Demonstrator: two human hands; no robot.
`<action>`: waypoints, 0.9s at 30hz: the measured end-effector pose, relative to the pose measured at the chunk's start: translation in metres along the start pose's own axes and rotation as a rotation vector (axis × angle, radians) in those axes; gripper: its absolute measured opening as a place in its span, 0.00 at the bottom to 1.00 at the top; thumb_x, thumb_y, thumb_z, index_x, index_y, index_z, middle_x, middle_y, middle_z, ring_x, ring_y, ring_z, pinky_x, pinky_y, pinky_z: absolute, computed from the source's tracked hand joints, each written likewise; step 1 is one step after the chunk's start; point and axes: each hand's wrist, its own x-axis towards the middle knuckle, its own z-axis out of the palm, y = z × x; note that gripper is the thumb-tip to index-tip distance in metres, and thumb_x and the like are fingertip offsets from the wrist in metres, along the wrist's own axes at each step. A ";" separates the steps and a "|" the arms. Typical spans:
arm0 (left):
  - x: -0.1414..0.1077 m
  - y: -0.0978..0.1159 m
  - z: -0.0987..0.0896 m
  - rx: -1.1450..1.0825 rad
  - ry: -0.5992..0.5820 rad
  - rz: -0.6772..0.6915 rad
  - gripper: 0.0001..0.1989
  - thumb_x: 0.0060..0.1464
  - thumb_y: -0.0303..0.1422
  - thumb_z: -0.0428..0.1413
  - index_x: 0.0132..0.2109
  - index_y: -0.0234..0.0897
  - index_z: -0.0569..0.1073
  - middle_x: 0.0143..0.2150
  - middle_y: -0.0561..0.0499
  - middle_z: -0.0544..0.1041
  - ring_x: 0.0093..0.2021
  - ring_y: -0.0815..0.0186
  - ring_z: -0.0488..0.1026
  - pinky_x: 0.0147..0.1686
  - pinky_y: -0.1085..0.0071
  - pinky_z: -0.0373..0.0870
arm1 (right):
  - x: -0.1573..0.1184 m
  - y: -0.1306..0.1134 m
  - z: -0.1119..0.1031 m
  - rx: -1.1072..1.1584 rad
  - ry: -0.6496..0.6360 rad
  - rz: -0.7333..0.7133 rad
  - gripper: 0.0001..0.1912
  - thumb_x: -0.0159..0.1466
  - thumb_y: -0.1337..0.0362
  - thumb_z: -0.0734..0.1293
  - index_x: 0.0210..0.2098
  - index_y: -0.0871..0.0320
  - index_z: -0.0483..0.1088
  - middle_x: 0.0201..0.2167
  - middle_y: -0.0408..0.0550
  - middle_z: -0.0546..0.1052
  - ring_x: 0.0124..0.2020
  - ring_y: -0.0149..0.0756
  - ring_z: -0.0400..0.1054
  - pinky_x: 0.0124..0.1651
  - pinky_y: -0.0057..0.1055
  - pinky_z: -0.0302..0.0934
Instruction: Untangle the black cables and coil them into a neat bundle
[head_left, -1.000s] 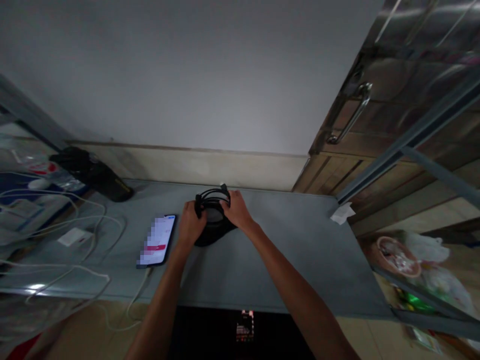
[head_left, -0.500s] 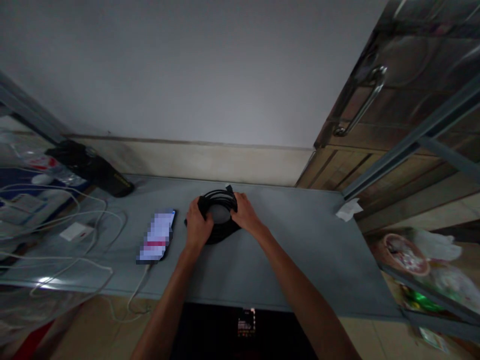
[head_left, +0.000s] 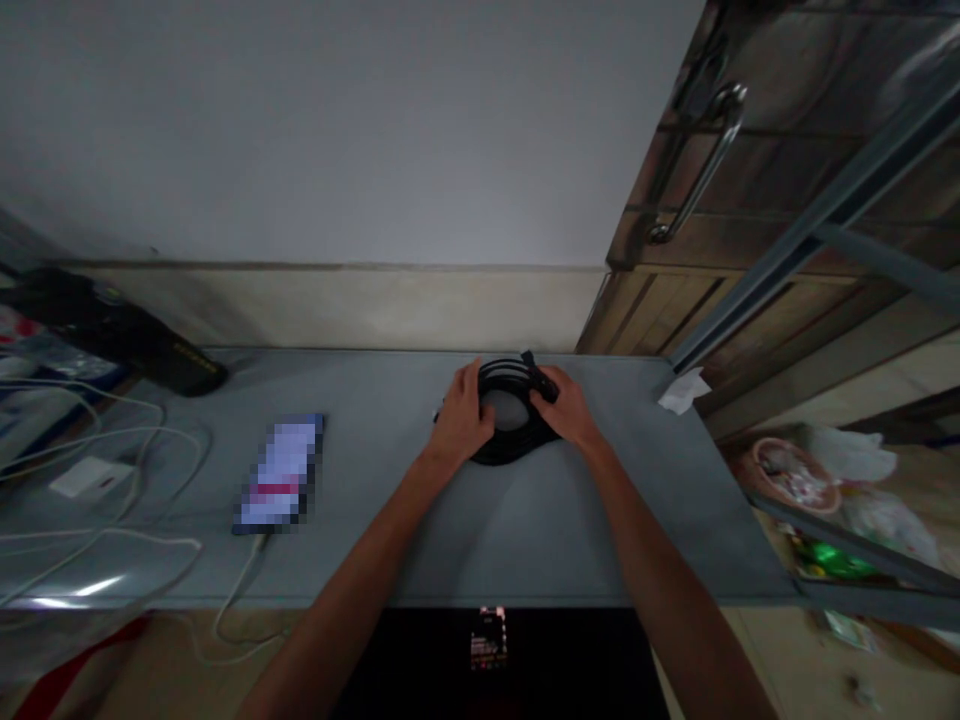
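Observation:
A coiled black cable (head_left: 510,445) lies on the grey table (head_left: 360,480), its loops forming a ring with an open centre. My left hand (head_left: 463,415) is closed round the left side of the coil, thumb on the inner edge. On the right side, my right hand (head_left: 564,402) grips the coil, with its thumb over the loops. A black connector end (head_left: 527,358) sticks up at the back of the coil, near my right fingers.
Left of the coil lies a phone (head_left: 281,475) with a white cable plugged in. Further left are a white adapter (head_left: 92,478), loose white cables and a black bottle (head_left: 150,345) on its side. Crumpled tissue (head_left: 685,390) sits by the metal post at the right.
Both hands and the coil have moved right along the table, away from the phone. The head view has shifted slightly to the right. Both hands still hold the coil.

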 end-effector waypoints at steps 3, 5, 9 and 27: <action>0.003 -0.011 -0.017 0.140 0.112 -0.053 0.37 0.65 0.34 0.61 0.78 0.31 0.65 0.72 0.28 0.73 0.76 0.34 0.69 0.78 0.34 0.61 | -0.001 0.000 0.004 0.009 0.032 -0.031 0.20 0.69 0.61 0.69 0.59 0.56 0.80 0.57 0.57 0.85 0.59 0.50 0.79 0.69 0.50 0.72; 0.002 -0.019 -0.023 0.165 0.137 -0.113 0.35 0.66 0.40 0.62 0.76 0.32 0.68 0.70 0.29 0.76 0.73 0.34 0.71 0.76 0.35 0.65 | -0.001 -0.001 0.007 0.015 0.041 -0.060 0.19 0.71 0.58 0.70 0.58 0.55 0.80 0.58 0.57 0.85 0.60 0.50 0.80 0.69 0.51 0.73; -0.001 -0.028 -0.020 0.064 0.074 -0.159 0.32 0.66 0.41 0.61 0.72 0.32 0.73 0.68 0.31 0.80 0.69 0.38 0.77 0.73 0.41 0.72 | -0.002 -0.003 0.007 0.020 0.057 -0.108 0.19 0.73 0.54 0.70 0.57 0.55 0.81 0.59 0.57 0.85 0.62 0.51 0.80 0.71 0.50 0.72; 0.000 -0.025 -0.017 -0.312 0.031 -0.106 0.38 0.55 0.29 0.57 0.74 0.34 0.69 0.68 0.38 0.80 0.69 0.46 0.78 0.75 0.44 0.70 | -0.007 -0.006 0.006 -0.031 0.011 -0.190 0.30 0.71 0.62 0.69 0.71 0.57 0.73 0.71 0.61 0.78 0.72 0.51 0.73 0.80 0.54 0.65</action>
